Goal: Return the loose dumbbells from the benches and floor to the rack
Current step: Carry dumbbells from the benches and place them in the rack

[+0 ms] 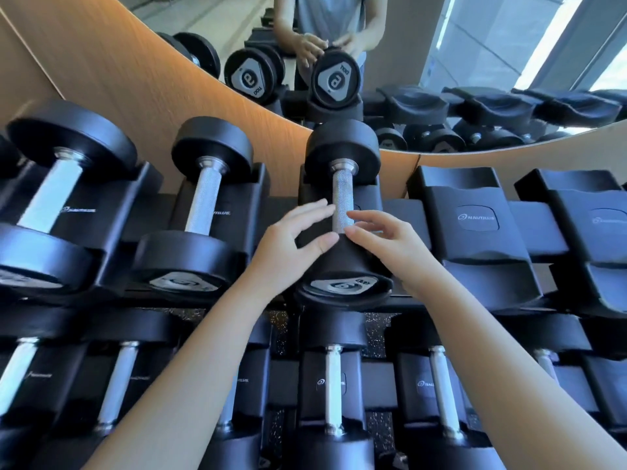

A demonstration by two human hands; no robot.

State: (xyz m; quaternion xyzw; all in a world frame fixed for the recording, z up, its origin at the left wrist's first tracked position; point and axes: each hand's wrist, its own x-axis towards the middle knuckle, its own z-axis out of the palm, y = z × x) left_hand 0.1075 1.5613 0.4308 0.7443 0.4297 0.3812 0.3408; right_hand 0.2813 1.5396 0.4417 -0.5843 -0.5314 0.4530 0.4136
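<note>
A black dumbbell (342,198) with a knurled steel handle lies in a cradle on the upper tier of the black rack (478,218), its near head facing me. My left hand (295,242) is on the left of the near head, fingers spread and relaxed, thumb lying on the head's top. My right hand (386,242) is on the right, fingers extended, the tips touching the handle's lower end. Neither hand wraps the dumbbell.
Two larger dumbbells (200,212) (57,201) fill cradles to the left. Bare cradles (583,225) stand to the right. The lower tier (334,391) holds several dumbbells. A curved wooden panel and a mirror (339,62) back the rack.
</note>
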